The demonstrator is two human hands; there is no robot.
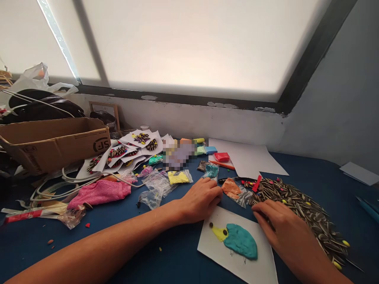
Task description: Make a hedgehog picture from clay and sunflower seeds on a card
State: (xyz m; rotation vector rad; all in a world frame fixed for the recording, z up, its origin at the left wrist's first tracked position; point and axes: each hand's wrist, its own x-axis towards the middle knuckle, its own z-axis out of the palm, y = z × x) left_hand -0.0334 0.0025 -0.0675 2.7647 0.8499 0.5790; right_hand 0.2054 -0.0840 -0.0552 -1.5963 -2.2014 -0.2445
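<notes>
A white card (pixel 207 246) lies in front of me with a hedgehog-like figure in modelling clay: a teal body (pixel 241 241), a yellow snout (pixel 218 233), a dark nose, a dark eye and small drawn legs. My left hand (pixel 201 200) rests at the card's upper left edge with its fingers curled; their tips are hidden. Just beyond it is a small bag of teal clay (pixel 211 170). Over the card's right side, my right hand (pixel 280 225) reaches to the near edge of a pile of striped sunflower seeds (pixel 310 215), fingers extended and nothing visible in them.
Orange clay (pixel 231 188) in a bag lies between the hands. Behind are yellow clay (pixel 179 176), a red packet (pixel 221 157) and white paper (pixel 248 157). Leftward are seed-covered cards (pixel 139 138), a pink cloth (pixel 100 192), cables and a cardboard box (pixel 56 148).
</notes>
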